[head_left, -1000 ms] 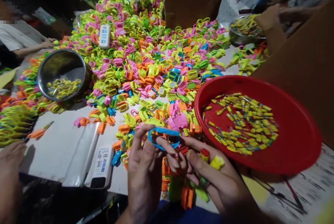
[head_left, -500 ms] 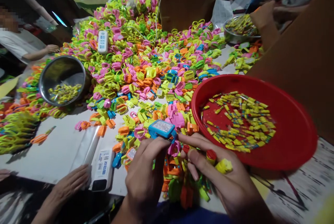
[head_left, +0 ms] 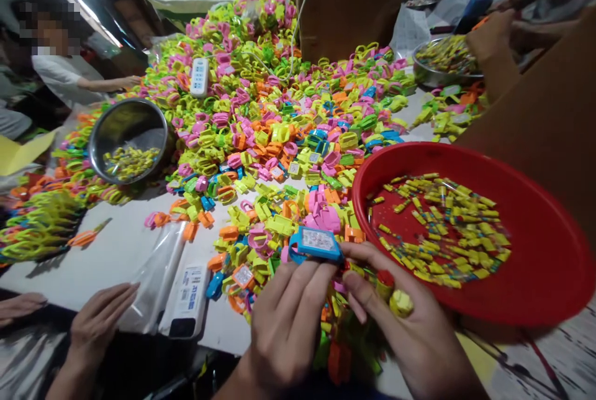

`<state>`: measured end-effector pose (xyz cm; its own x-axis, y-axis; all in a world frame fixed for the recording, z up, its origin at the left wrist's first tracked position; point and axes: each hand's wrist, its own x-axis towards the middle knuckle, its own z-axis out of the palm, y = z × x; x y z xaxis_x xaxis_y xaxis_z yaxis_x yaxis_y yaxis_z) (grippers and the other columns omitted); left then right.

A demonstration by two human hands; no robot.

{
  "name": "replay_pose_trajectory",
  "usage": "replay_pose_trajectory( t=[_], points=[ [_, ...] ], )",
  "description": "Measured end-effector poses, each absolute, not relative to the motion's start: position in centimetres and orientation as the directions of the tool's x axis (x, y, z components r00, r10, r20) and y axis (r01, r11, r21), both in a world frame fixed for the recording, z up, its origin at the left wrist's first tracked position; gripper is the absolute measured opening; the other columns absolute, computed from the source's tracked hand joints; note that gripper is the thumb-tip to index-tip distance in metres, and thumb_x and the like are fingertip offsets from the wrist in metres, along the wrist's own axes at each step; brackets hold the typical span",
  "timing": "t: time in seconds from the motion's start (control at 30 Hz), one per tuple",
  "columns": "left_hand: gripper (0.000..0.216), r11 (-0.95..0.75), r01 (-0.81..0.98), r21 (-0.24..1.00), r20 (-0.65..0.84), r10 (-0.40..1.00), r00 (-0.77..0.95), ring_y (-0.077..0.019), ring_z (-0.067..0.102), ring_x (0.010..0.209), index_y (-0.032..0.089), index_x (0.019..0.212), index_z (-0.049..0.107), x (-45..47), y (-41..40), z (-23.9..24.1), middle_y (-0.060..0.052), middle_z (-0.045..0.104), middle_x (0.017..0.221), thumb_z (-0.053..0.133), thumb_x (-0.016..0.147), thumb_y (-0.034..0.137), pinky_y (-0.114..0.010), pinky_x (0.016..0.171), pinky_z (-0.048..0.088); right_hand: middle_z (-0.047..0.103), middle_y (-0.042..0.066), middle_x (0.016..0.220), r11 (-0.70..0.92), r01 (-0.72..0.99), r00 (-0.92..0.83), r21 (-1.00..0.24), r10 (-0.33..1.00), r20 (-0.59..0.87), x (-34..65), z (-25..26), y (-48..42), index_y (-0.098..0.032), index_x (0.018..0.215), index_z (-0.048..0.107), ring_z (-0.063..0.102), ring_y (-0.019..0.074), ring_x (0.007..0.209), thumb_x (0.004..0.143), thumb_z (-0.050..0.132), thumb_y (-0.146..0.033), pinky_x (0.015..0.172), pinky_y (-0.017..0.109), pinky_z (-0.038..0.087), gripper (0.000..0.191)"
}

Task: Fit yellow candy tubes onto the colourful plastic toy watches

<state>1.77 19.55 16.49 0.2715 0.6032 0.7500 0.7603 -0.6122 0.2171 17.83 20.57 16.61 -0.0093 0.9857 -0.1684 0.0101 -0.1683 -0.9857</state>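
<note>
My left hand (head_left: 284, 325) pinches a blue toy watch (head_left: 316, 243) by its band, the small printed face turned up. My right hand (head_left: 410, 331) touches the same blue toy watch with thumb and forefinger at its right end. Between the other fingers of that hand sit a red piece (head_left: 384, 280) and a yellow piece (head_left: 401, 303). Both hands hover over the near edge of a heap of toy watches (head_left: 261, 133) in pink, yellow, green, orange and blue.
A red bowl (head_left: 549, 251) of small yellow strips stands at the right. A steel bowl (head_left: 128, 139) sits at the left, another steel bowl (head_left: 442, 58) at the back right. Another person's hands (head_left: 93, 325) rest near a white box (head_left: 184, 297). Cardboard boxes (head_left: 354, 2) stand behind.
The blue toy watch has been turned from showing its open band to face up, and shifted slightly right. A neighbour's hand has come to rest beside the white box.
</note>
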Motion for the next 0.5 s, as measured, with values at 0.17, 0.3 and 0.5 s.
replay_pose_trajectory(
  t=[0.17, 0.3, 0.5],
  points=[
    [0.027, -0.623, 0.765, 0.163, 0.755, 0.578, 0.310, -0.0224, 0.077, 0.099, -0.005, 0.117, 0.070, 1.4, 20.2, 16.6, -0.017, 0.084, 0.103, 0.045, 0.110, 0.001, -0.035, 0.081, 0.060, 0.065, -0.001, 0.071, -0.394, -0.055, -0.006, -0.918, 0.919, -0.394, 17.5, 16.7, 20.2, -0.029, 0.126, 0.079, 0.057, 0.0164, 0.063, 0.085, 0.083, -0.070, 0.060, 0.022, 0.054, 0.058],
    [0.032, -0.641, 0.740, 0.202, 0.763, 0.577, 0.291, -0.0232, 0.077, 0.099, -0.006, 0.116, 0.070, 1.3, 20.1, 16.4, -0.017, 0.084, 0.105, 0.040, 0.112, 0.004, -0.035, 0.079, 0.061, 0.059, 0.001, 0.064, -0.318, -0.020, -0.034, -0.948, 0.948, -0.317, 17.8, 15.3, 20.3, -0.027, 0.123, 0.079, 0.056, 0.0208, 0.059, 0.086, 0.081, -0.069, 0.056, 0.030, 0.052, 0.056],
    [0.032, -0.673, 0.726, 0.142, 0.753, 0.549, 0.362, -0.0242, 0.079, 0.098, -0.008, 0.121, 0.068, 1.2, 19.9, 15.7, -0.017, 0.085, 0.108, 0.041, 0.111, 0.007, -0.035, 0.078, 0.063, 0.075, 0.007, 0.091, -0.262, 0.019, -0.028, -0.965, 0.965, -0.262, 17.3, 14.9, 21.1, -0.026, 0.114, 0.081, 0.064, 0.0209, 0.068, 0.089, 0.082, -0.060, 0.065, 0.030, 0.056, 0.042]
  ],
)
